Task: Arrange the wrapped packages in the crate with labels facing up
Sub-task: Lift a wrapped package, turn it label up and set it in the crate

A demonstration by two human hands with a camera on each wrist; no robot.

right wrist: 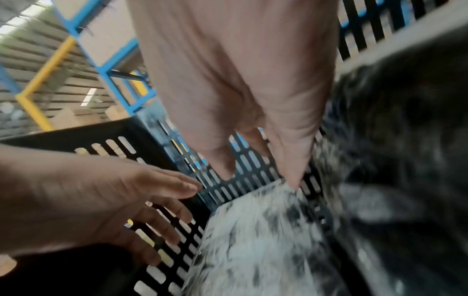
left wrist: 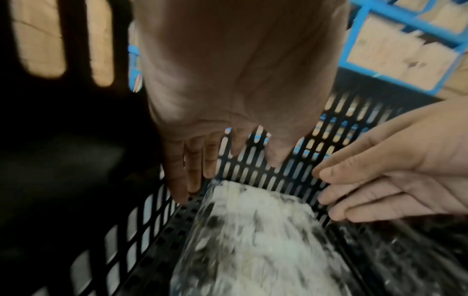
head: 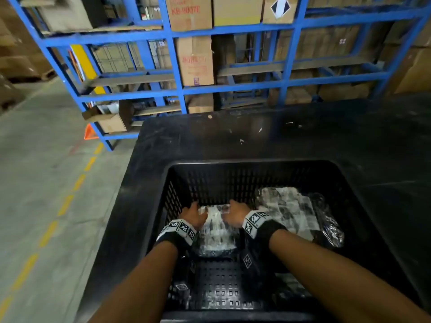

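A black slotted crate (head: 233,162) stands on a black table. On its floor lies a clear-wrapped package (head: 215,226) with its white printed label up. My left hand (head: 193,214) is at the package's left far corner and my right hand (head: 235,213) at its right far corner. The left wrist view shows my left hand (left wrist: 200,172) with straight fingers pointing down beside the package (left wrist: 253,230). In the right wrist view my right hand (right wrist: 258,172) has straight fingers, one tip touching the package (right wrist: 253,240). A second wrapped package (head: 291,212) lies to the right, label up.
The black table (head: 303,136) runs behind and to the right of the crate. Blue steel racking (head: 179,73) with cardboard boxes stands beyond it. A concrete floor (head: 35,171) with a dashed yellow line lies to the left. The crate's near floor (head: 219,285) shows bare plastic.
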